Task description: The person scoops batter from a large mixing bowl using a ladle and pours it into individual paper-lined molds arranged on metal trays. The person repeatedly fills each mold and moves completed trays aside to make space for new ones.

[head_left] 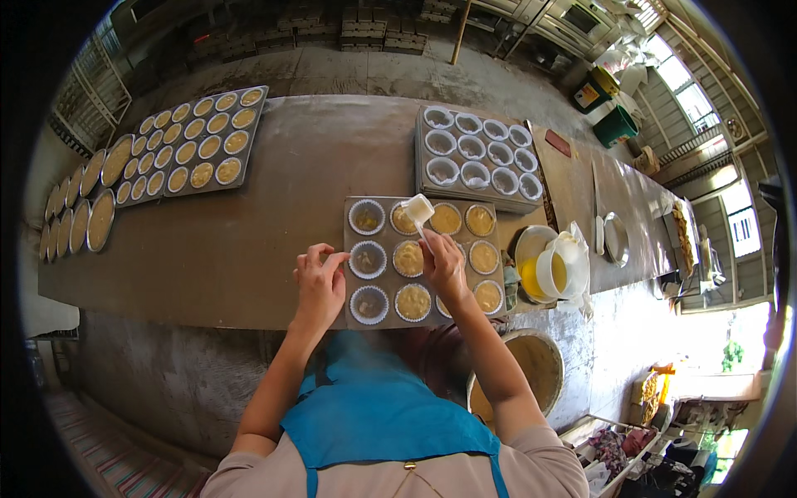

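Note:
My right hand [445,264] grips the handle of a white measuring scoop [418,209], held over the top row of a muffin tin [387,215]. The tin holds paper baking cups in rows. Its left column has a paper cup [368,258] with only a little in the bottom, and similar ones above and below it. Pale yellow batter [413,301] fills the visible cups in the other columns; my right hand and forearm partly cover some of these. My left hand [320,280] holds nothing, its fingers apart, with a fingertip at the left rim of the middle-left cup.
Stacked tins with paper liners [475,148] stand behind. Right of my tin are a metal bowl [534,239] and a white plastic container [552,274] with yellow liquid. Batter-filled tins [240,180] and round pans [99,221] occupy the table's left. A large batter tub [554,355] stands below the edge.

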The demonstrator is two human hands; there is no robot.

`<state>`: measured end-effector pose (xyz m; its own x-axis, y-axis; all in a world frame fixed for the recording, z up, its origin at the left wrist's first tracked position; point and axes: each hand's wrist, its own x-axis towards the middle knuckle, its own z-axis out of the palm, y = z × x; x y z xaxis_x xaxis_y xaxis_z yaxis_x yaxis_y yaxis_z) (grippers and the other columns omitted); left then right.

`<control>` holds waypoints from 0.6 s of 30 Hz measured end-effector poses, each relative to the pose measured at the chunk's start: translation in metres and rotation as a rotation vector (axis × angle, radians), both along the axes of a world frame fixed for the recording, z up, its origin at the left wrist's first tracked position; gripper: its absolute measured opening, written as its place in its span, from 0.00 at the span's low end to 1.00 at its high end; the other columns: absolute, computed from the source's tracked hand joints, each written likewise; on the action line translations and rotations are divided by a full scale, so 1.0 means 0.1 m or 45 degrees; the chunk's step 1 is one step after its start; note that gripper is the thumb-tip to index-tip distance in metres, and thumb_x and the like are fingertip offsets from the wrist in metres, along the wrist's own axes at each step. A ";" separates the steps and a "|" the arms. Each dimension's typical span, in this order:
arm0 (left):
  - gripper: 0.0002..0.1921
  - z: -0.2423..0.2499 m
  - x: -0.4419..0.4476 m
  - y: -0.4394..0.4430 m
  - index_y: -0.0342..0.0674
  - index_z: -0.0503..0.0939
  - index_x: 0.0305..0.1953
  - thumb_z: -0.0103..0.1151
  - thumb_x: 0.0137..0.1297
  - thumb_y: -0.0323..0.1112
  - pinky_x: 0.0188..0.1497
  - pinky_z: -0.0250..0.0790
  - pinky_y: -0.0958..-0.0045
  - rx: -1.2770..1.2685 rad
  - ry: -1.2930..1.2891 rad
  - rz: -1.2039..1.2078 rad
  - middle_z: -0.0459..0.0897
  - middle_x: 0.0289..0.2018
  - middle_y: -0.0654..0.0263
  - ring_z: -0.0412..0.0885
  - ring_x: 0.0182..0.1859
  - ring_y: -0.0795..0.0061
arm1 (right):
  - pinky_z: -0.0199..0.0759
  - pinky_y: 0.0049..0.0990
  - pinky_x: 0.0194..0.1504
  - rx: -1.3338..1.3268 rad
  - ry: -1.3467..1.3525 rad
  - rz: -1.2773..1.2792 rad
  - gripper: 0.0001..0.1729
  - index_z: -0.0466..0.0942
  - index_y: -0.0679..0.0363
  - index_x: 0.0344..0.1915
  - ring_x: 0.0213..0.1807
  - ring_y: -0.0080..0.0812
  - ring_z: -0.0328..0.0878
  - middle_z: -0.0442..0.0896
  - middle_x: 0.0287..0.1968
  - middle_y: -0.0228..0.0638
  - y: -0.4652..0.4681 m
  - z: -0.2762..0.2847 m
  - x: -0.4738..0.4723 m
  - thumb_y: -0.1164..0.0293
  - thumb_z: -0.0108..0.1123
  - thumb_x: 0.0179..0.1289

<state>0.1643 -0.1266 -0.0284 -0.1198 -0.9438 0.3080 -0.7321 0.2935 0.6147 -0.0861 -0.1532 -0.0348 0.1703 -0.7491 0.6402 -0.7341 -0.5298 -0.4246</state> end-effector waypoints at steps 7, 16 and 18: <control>0.17 0.01 -0.02 0.03 0.48 0.82 0.46 0.58 0.55 0.23 0.51 0.64 0.56 0.043 -0.027 0.007 0.72 0.51 0.65 0.70 0.53 0.59 | 0.68 0.31 0.29 0.340 -0.558 -0.203 0.08 0.74 0.65 0.45 0.24 0.37 0.75 0.80 0.27 0.40 -0.01 -0.01 -0.03 0.73 0.53 0.71; 0.17 0.10 -0.17 0.14 0.48 0.82 0.47 0.58 0.56 0.23 0.52 0.63 0.56 0.060 -0.016 -0.030 0.72 0.51 0.65 0.70 0.54 0.59 | 0.58 0.24 0.28 0.916 -2.543 0.165 0.12 0.67 0.58 0.32 0.22 0.23 0.60 0.67 0.20 0.26 -0.19 0.03 -0.19 0.66 0.45 0.76; 0.17 0.11 -0.20 0.17 0.49 0.82 0.47 0.58 0.56 0.23 0.52 0.63 0.56 0.044 -0.006 -0.028 0.72 0.51 0.65 0.69 0.53 0.59 | 0.57 0.23 0.28 0.957 -2.668 0.270 0.12 0.69 0.62 0.35 0.22 0.22 0.59 0.66 0.20 0.25 -0.20 0.05 -0.23 0.66 0.46 0.76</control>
